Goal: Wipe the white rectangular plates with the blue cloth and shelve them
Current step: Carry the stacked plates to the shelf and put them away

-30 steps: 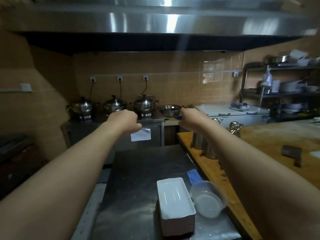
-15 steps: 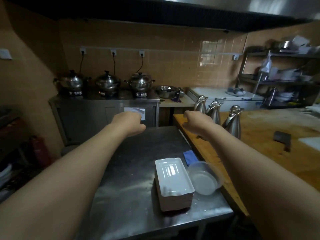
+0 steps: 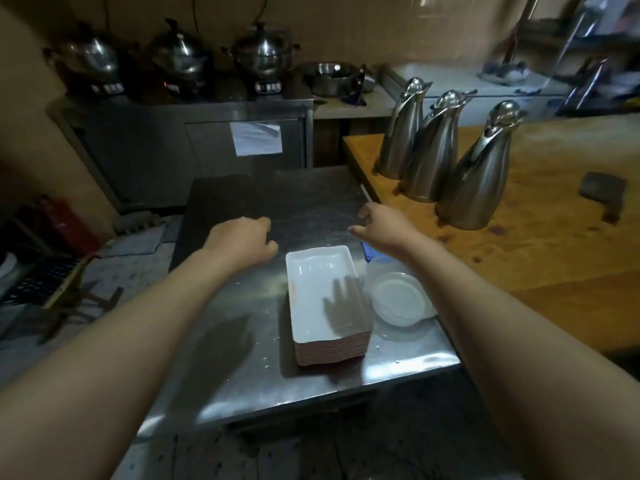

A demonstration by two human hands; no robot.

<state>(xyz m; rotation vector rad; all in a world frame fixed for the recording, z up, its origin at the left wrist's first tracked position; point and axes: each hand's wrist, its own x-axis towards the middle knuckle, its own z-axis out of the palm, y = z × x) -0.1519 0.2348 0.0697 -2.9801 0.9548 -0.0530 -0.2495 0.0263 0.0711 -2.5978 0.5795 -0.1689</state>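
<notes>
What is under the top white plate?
Under the top white plate lies a stack of more rectangular plates, showing only pinkish edges. The stack sits on the steel table. Their faces are covered, so how clean they are cannot be seen.

No words, numbers or brand marks can be read anywhere in this view. A pale sheet of paper [image 3: 257, 138] is stuck on the steel cabinet door [image 3: 214, 147] at the back; whatever is printed on it is blurred to nothing. The left cooker [image 3: 86, 60] and the right cooker [image 3: 265, 51] on top of that cabinet each have a small control panel [image 3: 267, 86] with light patches that could be buttons or labels, too small and soft to make out. A faint orange mark sits on the left rim of the top white plate [image 3: 322, 292] on the bench [image 3: 242, 358], and it is not legible as lettering.
</notes>
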